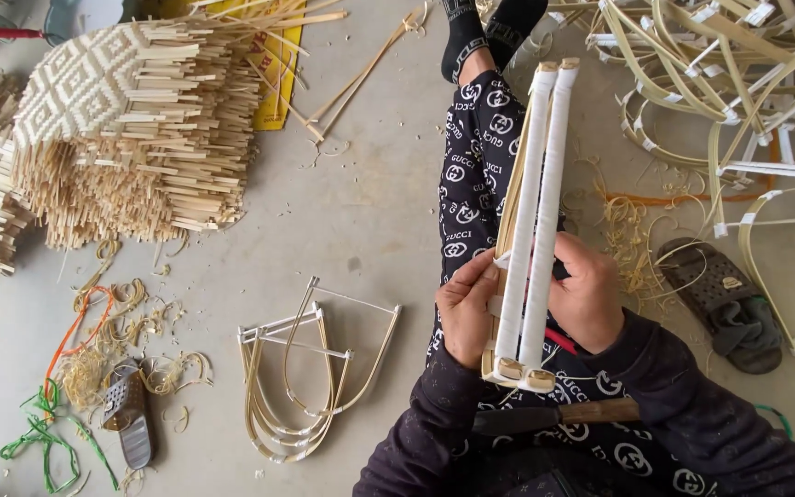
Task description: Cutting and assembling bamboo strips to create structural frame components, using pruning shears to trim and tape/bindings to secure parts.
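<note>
Head view: two white-wrapped bamboo bars [534, 221] side by side over the lap, left hand [467, 310] and right hand [588, 299] each closed on their lower part. One knife [554, 416] on lap. Two sandals: [128, 411], [721, 302]. One bundle of bent bamboo frames [310, 368] on floor.

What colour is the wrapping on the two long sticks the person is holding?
White, over pale bamboo bars, held by the left hand and right hand; seen best in the head view.

A bamboo-craft workshop: stacked woven panels [131, 129], bent strips [310, 377], shavings [112, 340].
</note>
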